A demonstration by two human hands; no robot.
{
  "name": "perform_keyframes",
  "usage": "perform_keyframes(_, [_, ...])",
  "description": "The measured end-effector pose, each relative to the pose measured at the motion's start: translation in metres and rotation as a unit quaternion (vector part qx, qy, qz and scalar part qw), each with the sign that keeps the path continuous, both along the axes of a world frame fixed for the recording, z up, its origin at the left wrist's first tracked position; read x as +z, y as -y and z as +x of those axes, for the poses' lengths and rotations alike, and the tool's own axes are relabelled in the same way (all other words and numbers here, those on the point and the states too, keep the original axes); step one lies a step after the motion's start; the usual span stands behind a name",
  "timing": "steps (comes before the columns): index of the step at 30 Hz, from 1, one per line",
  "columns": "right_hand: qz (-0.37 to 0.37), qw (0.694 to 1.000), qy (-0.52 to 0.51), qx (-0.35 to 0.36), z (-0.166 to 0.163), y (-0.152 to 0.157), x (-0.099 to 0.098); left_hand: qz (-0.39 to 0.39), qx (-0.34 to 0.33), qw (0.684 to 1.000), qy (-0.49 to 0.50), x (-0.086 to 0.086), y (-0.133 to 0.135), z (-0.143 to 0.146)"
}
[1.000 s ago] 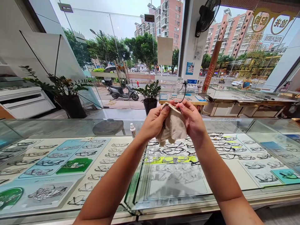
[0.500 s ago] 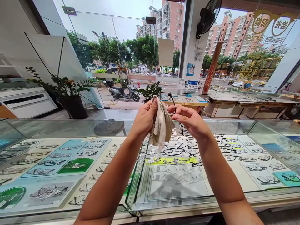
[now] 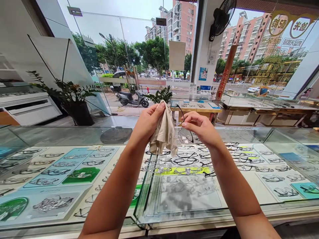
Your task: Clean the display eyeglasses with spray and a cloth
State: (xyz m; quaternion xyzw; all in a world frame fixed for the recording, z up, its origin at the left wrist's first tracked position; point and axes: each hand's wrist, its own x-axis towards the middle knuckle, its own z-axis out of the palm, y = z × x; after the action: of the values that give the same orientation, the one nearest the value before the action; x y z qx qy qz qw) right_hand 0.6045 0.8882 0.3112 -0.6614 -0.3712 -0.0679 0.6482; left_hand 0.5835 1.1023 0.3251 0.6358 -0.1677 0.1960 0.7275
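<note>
A beige cleaning cloth (image 3: 164, 134) with a zigzag edge hangs from my left hand (image 3: 151, 119), its thumb pressed on the cloth's top. Between the fingertips of my right hand (image 3: 199, 126) is a pair of eyeglasses (image 3: 184, 136) with a thin frame and dark temples. One round lens shows below my right fingers, beside the cloth. The cloth's folds may cover the rest of the frame; I cannot tell. Both hands are raised above the glass display case (image 3: 189, 196).
Rows of eyeglasses (image 3: 184, 161) lie inside the case. A dark round stool (image 3: 116, 135) stands behind it. Potted plants (image 3: 77, 106), a low display table (image 3: 199, 108) and a large window are farther back. A black fan (image 3: 221, 18) hangs on the pillar.
My left hand has moved left with the cloth, away from the right hand. A round lens that the cloth covered now shows. My right hand has barely moved.
</note>
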Motion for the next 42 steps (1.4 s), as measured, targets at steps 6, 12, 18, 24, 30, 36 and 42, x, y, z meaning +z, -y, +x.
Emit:
perform_keyframes(6, [-0.032,0.997,0.067,-0.026,-0.003,-0.002,0.0,0.013,0.02,1.0,-0.004,-0.001,-0.002,0.001])
perform_keyframes(12, [-0.042,0.996,0.074,-0.014,-0.003,-0.002,-0.001,0.012,0.012,1.0,0.002,0.0,-0.001,0.001])
perform_keyframes(18, [-0.03,0.997,0.069,-0.035,-0.002,-0.005,-0.002,0.068,-0.012,0.997,0.017,0.0,-0.001,0.0])
perform_keyframes(24, [-0.028,0.996,0.076,-0.044,0.0,-0.003,-0.002,0.097,-0.034,0.995,0.014,0.002,-0.008,0.003])
perform_keyframes(30, [-0.033,0.993,0.097,-0.056,-0.002,-0.002,-0.001,0.127,-0.088,0.988,-0.02,0.007,-0.016,-0.003])
perform_keyframes(36, [-0.017,0.999,0.0,0.036,-0.001,-0.004,-0.001,0.081,-0.135,0.987,-0.018,0.006,-0.01,-0.004])
perform_keyframes(42, [-0.007,0.995,-0.053,0.09,-0.003,-0.005,0.006,0.039,-0.163,0.986,-0.004,0.002,-0.007,0.0])
